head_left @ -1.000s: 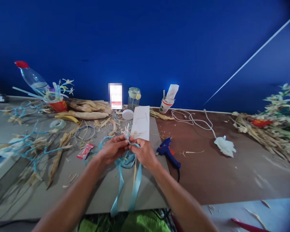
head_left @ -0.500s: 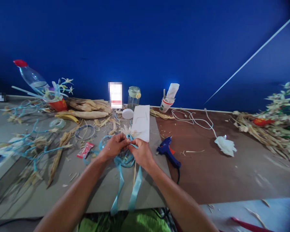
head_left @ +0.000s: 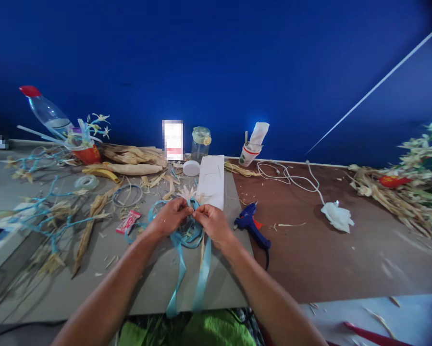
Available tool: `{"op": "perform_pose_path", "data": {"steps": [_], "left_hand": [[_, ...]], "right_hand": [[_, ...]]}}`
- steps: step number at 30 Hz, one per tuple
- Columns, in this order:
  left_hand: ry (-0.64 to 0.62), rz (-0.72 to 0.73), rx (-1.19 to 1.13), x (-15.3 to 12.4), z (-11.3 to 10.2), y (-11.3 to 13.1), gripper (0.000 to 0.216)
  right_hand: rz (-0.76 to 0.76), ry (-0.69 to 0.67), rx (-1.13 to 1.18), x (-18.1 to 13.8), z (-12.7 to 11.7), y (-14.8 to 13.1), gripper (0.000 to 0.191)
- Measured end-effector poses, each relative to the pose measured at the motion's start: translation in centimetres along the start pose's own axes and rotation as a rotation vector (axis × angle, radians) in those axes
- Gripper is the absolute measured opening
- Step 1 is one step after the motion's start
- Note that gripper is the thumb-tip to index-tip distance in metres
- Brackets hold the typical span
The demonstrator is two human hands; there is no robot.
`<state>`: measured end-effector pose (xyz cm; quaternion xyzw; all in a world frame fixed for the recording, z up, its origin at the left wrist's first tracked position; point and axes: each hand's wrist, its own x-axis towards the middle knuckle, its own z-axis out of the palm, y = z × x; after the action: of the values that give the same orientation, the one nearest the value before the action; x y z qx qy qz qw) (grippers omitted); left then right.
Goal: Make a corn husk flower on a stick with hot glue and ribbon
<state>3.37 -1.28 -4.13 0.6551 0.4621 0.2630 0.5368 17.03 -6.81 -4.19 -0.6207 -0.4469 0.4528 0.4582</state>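
My left hand [head_left: 170, 218] and my right hand [head_left: 213, 224] meet over the grey board [head_left: 154, 283], fingers pinched together on a light blue ribbon [head_left: 200, 283]. The ribbon loops under both hands, and two long tails hang toward me. A thin pale stick [head_left: 202, 252] runs down from between my hands beside the ribbon. A small straw flower [head_left: 187, 193] shows just beyond my fingertips; whether it sits on the stick is hidden.
A blue glue gun [head_left: 252, 227] lies right of my right hand. Behind are a white paper sheet [head_left: 212, 180], a jar [head_left: 200, 143], a paper cup [head_left: 249, 153], a white cable [head_left: 288, 178]. Corn husks [head_left: 132, 161], a tape roll [head_left: 86, 182], blue-wrapped stems [head_left: 53, 218] lie left; dried flowers [head_left: 406, 192] right.
My hands have drifted slightly away from me while working the ribbon between the fingers. The ribbon tails have swung a little. Nothing else on the table has moved.
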Motion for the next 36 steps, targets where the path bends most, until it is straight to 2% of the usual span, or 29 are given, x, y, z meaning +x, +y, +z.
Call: {"op": "perform_pose_path", "data": {"steps": [9,18,25,30,33,36], "left_hand": [[0.039,-0.081,-0.208,0.1,0.2,0.0,0.024],[-0.023,-0.144,-0.437,0.1,0.4,0.1,0.03],[-0.002,-0.141,-0.344,0.4,0.6,-0.4,0.027],[0.051,-0.12,-0.251,0.5,0.6,-0.7,0.025],[-0.019,-0.099,-0.424,0.1,0.7,-0.2,0.028],[-0.137,-0.066,-0.671,-0.4,0.7,0.5,0.028]], "right_hand": [[0.009,-0.033,0.047,0.0,-0.3,-0.1,0.015],[-0.03,-0.05,0.04,-0.1,-0.4,-0.2,0.014],[0.0,-0.102,-0.073,-0.5,0.0,-0.5,0.021],[-0.035,0.001,-0.244,-0.8,0.4,-0.8,0.016],[-0.08,0.027,-0.228,-0.9,0.4,-0.8,0.016],[-0.05,0.005,-0.088,-0.7,0.3,-0.5,0.02]]}}
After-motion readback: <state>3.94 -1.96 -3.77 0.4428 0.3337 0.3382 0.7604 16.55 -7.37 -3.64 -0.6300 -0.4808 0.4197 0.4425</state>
